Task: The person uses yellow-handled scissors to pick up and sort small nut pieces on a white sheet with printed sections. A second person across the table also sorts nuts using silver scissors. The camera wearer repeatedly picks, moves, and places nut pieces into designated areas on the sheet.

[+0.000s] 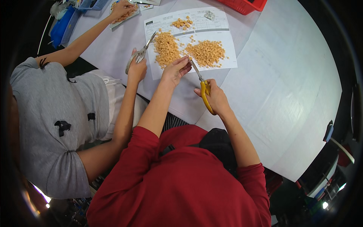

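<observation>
My right hand (216, 99) is closed around yellow-handled scissors (204, 90), whose blades point up and left toward my left hand. My left hand (174, 73) has its fingertips pinched on a small orange-yellow piece (190, 58), right at the blade tips. Both hands are over the near edge of a printed paper sheet (231, 56). On it lie a left pile of small orange-yellow pieces (165, 49), a similar right pile (206, 53), and a smaller group of larger pieces (182, 24) farther back. The exact kind of these pieces cannot be made out.
At my left, a co-worker in a grey top (56, 102) holds silver scissors (139, 56) and reaches into an open packet (124, 16). A red basket (245, 6) stands at the back, a blue basket (72, 28) far left. A crumpled silvery scrap (209, 15) lies on the sheet.
</observation>
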Demonstrator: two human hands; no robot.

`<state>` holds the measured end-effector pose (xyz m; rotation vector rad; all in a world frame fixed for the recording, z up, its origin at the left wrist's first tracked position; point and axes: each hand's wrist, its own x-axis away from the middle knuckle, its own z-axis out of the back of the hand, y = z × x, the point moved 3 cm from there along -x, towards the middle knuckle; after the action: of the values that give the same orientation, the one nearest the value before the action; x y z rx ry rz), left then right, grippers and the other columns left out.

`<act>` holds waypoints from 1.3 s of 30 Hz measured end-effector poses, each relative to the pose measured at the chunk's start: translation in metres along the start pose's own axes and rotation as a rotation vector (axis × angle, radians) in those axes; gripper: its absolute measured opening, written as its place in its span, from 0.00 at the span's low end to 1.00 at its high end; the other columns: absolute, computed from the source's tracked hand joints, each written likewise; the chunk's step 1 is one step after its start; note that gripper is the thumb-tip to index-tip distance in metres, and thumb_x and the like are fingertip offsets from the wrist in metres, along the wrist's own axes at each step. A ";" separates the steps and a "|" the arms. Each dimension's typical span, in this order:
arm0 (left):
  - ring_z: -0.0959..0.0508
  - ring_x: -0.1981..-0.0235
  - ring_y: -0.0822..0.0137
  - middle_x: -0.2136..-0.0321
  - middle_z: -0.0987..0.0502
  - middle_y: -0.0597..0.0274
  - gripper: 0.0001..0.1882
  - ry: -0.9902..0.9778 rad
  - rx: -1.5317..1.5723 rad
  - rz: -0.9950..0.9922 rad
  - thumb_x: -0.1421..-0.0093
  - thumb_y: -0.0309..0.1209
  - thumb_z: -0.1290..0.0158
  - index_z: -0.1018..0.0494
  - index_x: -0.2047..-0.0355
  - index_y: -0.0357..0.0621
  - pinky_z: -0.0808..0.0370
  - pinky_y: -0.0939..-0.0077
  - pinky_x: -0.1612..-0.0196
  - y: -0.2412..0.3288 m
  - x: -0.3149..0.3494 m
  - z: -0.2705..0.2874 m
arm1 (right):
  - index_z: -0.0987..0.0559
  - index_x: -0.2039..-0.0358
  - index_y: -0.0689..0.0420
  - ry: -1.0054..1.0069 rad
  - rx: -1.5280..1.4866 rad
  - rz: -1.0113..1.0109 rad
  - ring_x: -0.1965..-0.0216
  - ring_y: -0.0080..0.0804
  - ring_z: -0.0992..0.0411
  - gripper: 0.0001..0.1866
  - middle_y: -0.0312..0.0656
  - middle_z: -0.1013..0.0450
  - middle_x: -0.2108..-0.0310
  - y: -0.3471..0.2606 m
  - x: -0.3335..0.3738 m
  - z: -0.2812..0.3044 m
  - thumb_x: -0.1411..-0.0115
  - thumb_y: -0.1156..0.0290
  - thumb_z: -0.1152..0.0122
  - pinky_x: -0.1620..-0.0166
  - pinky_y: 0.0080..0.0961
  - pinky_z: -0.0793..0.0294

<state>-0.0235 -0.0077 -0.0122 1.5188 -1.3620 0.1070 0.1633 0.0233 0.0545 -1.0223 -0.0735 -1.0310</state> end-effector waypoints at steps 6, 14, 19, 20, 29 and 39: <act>0.22 0.62 0.65 0.63 0.22 0.58 0.13 0.021 -0.010 -0.014 0.43 0.26 0.44 0.26 0.57 0.36 0.23 0.72 0.55 -0.009 0.000 0.003 | 0.34 0.54 0.62 -0.021 0.027 -0.030 0.63 0.56 0.26 0.36 0.58 0.25 0.66 0.006 -0.002 -0.005 0.48 0.40 0.41 0.62 0.45 0.28; 0.21 0.63 0.64 0.65 0.22 0.56 0.13 0.138 -0.170 -0.023 0.43 0.26 0.43 0.26 0.58 0.33 0.22 0.72 0.56 -0.016 -0.001 0.003 | 0.33 0.57 0.61 0.004 0.085 -0.066 0.67 0.55 0.25 0.36 0.56 0.24 0.69 0.019 -0.009 -0.015 0.50 0.40 0.39 0.65 0.44 0.27; 0.21 0.64 0.64 0.65 0.22 0.56 0.12 0.167 -0.185 -0.002 0.43 0.25 0.44 0.26 0.59 0.33 0.22 0.71 0.56 -0.019 -0.004 0.003 | 0.33 0.57 0.60 -0.017 0.138 -0.087 0.67 0.54 0.25 0.36 0.54 0.24 0.70 0.016 -0.009 -0.010 0.51 0.40 0.38 0.65 0.43 0.27; 0.21 0.64 0.64 0.65 0.22 0.56 0.12 0.170 -0.185 0.001 0.42 0.25 0.44 0.27 0.59 0.33 0.21 0.71 0.56 -0.020 -0.005 0.004 | 0.33 0.57 0.60 -0.020 0.140 -0.084 0.67 0.54 0.25 0.36 0.54 0.24 0.69 0.015 -0.009 -0.009 0.51 0.40 0.38 0.65 0.43 0.27; 0.22 0.63 0.63 0.64 0.23 0.55 0.11 0.111 -0.028 0.004 0.40 0.24 0.48 0.28 0.57 0.34 0.21 0.69 0.57 -0.013 -0.008 0.007 | 0.33 0.53 0.59 -0.002 0.082 -0.062 0.61 0.51 0.25 0.38 0.55 0.26 0.61 0.014 -0.004 -0.007 0.50 0.38 0.40 0.61 0.43 0.27; 0.23 0.62 0.65 0.63 0.23 0.61 0.12 0.113 -0.039 0.056 0.39 0.26 0.48 0.28 0.55 0.37 0.23 0.70 0.57 -0.011 0.001 0.001 | 0.33 0.53 0.59 0.039 0.116 -0.023 0.61 0.52 0.25 0.37 0.54 0.26 0.61 0.010 -0.003 -0.006 0.50 0.39 0.39 0.61 0.43 0.27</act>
<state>-0.0152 -0.0111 -0.0187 1.4217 -1.3097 0.1974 0.1661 0.0221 0.0430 -0.8974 -0.1124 -1.0550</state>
